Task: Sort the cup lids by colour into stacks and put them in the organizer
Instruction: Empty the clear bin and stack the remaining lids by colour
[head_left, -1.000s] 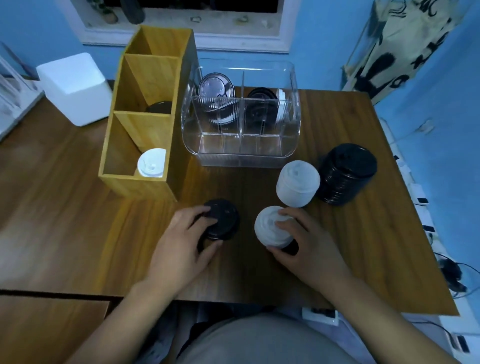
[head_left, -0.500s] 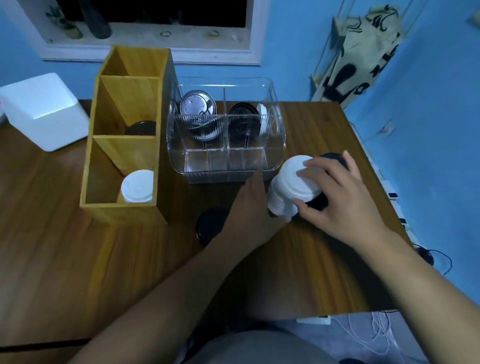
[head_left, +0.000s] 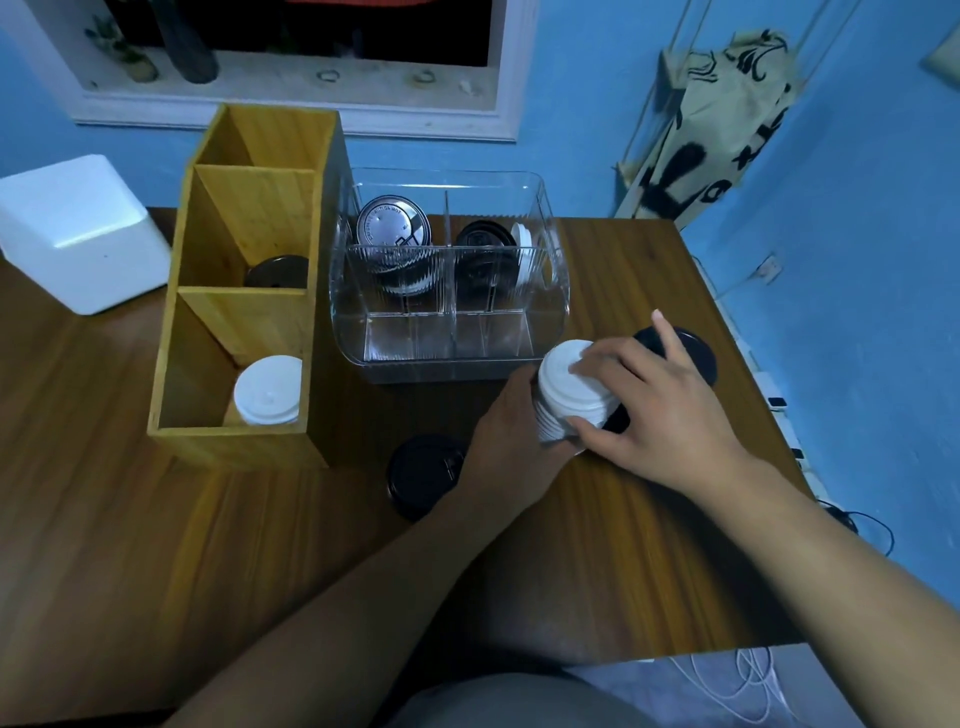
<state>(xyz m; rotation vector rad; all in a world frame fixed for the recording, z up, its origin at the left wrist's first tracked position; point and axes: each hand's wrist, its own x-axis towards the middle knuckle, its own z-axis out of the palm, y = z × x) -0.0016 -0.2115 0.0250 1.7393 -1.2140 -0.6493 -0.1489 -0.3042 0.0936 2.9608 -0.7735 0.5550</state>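
Observation:
A stack of white lids (head_left: 563, 395) stands on the table in front of the clear organizer (head_left: 452, 358). My right hand (head_left: 660, 410) grips its top from the right, thumb low, fingers over the top lid. My left hand (head_left: 511, 447) holds the stack's left side; its fingers are hidden behind the stack. A black lid stack (head_left: 691, 348) stands behind my right hand. A short black stack (head_left: 421, 475) lies left of my left wrist. The wooden organizer (head_left: 234, 441) holds white lids (head_left: 267, 389) in front and a black lid (head_left: 278, 271) in the middle section.
The clear organizer's rear sections hold a silver-topped lid (head_left: 392, 226), black lids (head_left: 483, 244) and a white lid (head_left: 523, 249) standing on edge. A white box (head_left: 78, 234) stands at the far left. The table's right edge is close to the black stack.
My right hand carried a white lid from the table's front to the white stack. My left hand let go of the short black stack and moved to the white stack's side.

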